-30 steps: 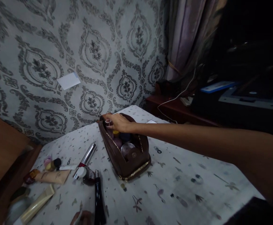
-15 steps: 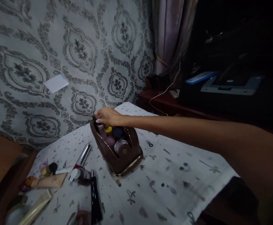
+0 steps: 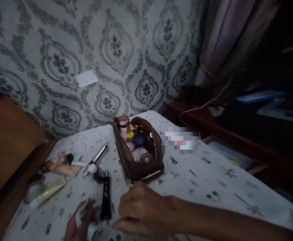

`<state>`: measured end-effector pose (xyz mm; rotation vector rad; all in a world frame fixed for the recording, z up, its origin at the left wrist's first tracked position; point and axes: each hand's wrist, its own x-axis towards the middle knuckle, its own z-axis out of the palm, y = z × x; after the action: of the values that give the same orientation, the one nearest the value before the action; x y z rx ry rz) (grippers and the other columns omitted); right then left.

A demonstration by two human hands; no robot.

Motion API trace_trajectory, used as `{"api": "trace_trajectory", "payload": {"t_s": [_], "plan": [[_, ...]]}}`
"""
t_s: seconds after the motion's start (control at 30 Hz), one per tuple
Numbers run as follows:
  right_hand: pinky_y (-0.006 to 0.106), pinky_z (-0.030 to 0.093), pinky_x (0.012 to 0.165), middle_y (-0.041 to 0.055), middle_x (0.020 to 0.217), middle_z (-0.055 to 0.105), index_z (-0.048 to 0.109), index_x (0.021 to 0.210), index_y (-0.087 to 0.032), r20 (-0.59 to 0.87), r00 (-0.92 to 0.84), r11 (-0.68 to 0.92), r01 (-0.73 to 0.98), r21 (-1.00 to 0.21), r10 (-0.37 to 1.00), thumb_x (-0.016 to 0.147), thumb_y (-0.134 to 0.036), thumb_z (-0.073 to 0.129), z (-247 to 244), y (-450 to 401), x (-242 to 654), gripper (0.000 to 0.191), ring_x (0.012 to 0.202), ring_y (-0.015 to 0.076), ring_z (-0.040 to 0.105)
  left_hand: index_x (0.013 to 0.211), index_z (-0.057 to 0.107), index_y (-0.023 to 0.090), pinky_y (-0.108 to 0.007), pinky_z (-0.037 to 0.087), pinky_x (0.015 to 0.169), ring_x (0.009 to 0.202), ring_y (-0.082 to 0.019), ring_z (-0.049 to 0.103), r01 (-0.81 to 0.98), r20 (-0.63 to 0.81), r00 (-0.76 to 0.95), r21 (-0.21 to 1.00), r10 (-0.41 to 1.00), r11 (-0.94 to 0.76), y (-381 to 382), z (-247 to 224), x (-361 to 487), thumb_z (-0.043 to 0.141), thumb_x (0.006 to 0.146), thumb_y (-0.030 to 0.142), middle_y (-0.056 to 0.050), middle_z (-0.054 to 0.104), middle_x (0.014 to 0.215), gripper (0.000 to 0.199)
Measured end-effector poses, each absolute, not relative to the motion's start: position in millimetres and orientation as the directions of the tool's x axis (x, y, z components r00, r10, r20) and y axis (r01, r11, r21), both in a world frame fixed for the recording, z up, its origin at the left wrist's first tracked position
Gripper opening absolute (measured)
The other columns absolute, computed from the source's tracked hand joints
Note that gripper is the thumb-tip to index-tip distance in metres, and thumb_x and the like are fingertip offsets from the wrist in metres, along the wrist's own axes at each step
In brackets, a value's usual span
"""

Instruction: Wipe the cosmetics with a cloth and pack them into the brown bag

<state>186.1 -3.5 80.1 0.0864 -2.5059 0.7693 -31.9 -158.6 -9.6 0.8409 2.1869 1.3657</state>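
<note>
My left hand (image 3: 79, 221) is at the bottom edge, its fingers closed on a white, crumpled, tissue-like piece (image 3: 80, 214). To its right, my right hand (image 3: 143, 211) hovers low over the tablecloth in front of the bag, slightly blurred. Its thumb stands apart from its bent fingers, and nothing shows between them. The brown zip cosmetics bag (image 3: 141, 172) lies unzipped beyond it. Inside are a pink bottle (image 3: 123, 132), a yellow-lidded jar (image 3: 130, 136), a dark blue lid (image 3: 139, 141) and a clear round container (image 3: 140, 154). A black tube (image 3: 106, 199) lies between my hands.
On the left lie a silver-and-red tube (image 3: 98, 155), a white-capped bottle (image 3: 97, 172), a beige tube (image 3: 66, 169) and a cream tube (image 3: 49, 192). A blurred-out item (image 3: 180, 140) lies right of the bag. The patterned wall (image 3: 116, 67) rises behind the table.
My right hand has left the bag's far end and come back toward me, uncovering the bag's contents. My left hand has come further into view with the white piece. The view has shifted left.
</note>
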Motion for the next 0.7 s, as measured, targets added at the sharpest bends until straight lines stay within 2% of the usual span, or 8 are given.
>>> {"api": "trace_trajectory", "payload": {"t_s": [0.1,0.17,0.23,0.37,0.47,0.6,0.7], "plan": [[0.024,0.037,0.055,0.0002,0.062,0.062,0.059,0.063,-0.02,0.432,-0.9,0.776,-0.234,-0.587,0.055,0.097,-0.034,0.056,52.7,-23.5,171.0,0.037,0.056,0.0111,0.054,0.087,0.07,0.019,-0.031,0.046,0.076,0.079,-0.023,0.061,0.283,-0.025,-0.722,0.902,0.691,0.327,-161.9,3.1,-34.2,0.06,0.076,0.072,-0.003,0.063,0.072,0.055],[0.024,0.037,0.056,-0.0002,0.062,0.06,0.057,0.062,-0.019,0.39,-0.916,0.692,-0.22,-0.687,0.097,0.096,-0.031,0.056,43.2,-30.8,156.3,0.036,0.056,0.0112,0.053,0.092,0.07,0.019,-0.028,0.043,0.062,0.064,-0.018,0.053,0.278,-0.022,-0.733,0.902,0.679,0.33,-164.8,10.9,-36.9,0.057,0.08,0.07,0.002,0.053,0.064,0.054],[0.024,0.036,0.057,-0.0015,0.061,0.058,0.057,0.064,-0.019,0.33,-0.931,0.57,-0.188,-0.8,0.156,0.096,-0.029,0.054,38.1,-35.9,139.2,0.033,0.056,0.0111,0.052,0.088,0.068,0.019,-0.026,0.038,0.056,0.057,-0.015,0.046,0.292,0.015,-0.724,0.912,0.689,0.287,-168.0,16.1,-41.8,0.054,0.083,0.067,0.003,0.046,0.06,0.05],[0.022,0.036,0.051,-0.004,0.055,0.049,0.056,0.071,-0.019,0.132,-0.948,0.222,-0.068,-0.973,0.291,0.094,-0.038,0.05,30.0,-44.0,105.2,0.03,0.051,0.0108,0.051,0.082,0.062,0.02,-0.025,0.038,0.056,0.057,-0.015,0.046,0.369,0.13,-0.735,0.9,0.666,0.233,-176.0,20.2,-60.2,0.048,0.09,0.061,0.004,0.045,0.059,0.044],[0.022,0.036,0.049,-0.0048,0.052,0.048,0.057,0.078,-0.019,0.039,-0.924,0.048,-0.022,-0.999,0.381,0.092,-0.048,0.05,20.7,-47.5,85.6,0.034,0.048,0.0113,0.05,0.079,0.062,0.019,-0.026,0.043,0.061,0.061,-0.016,0.052,0.523,0.243,-0.765,0.774,0.596,0.356,-182.2,23.9,-84.9,0.035,0.095,0.059,0.002,0.049,0.061,0.05],[0.023,0.037,0.049,-0.0039,0.051,0.051,0.057,0.079,-0.019,0.052,-0.875,0.047,-0.034,-0.998,0.482,0.091,-0.054,0.05,7.2,-49.0,72.0,0.038,0.048,0.0117,0.048,0.089,0.065,0.017,-0.031,0.047,0.069,0.072,-0.022,0.06,0.597,0.313,-0.789,0.593,0.529,0.54,-188.0,33.6,-129.0,0.026,0.098,0.052,-0.004,0.061,0.071,0.053],[0.023,0.037,0.05,-0.0042,0.052,0.05,0.057,0.078,-0.019,0.097,-0.84,0.093,-0.056,-0.994,0.534,0.092,-0.054,0.051,1.2,-50.6,72.2,0.038,0.048,0.0114,0.047,0.11,0.064,0.014,-0.037,0.047,0.088,0.099,-0.028,0.063,0.631,0.323,-0.773,0.484,0.547,0.606,-186.0,42.4,-155.1,0.037,0.093,0.029,-0.012,0.07,0.101,0.035]]}}
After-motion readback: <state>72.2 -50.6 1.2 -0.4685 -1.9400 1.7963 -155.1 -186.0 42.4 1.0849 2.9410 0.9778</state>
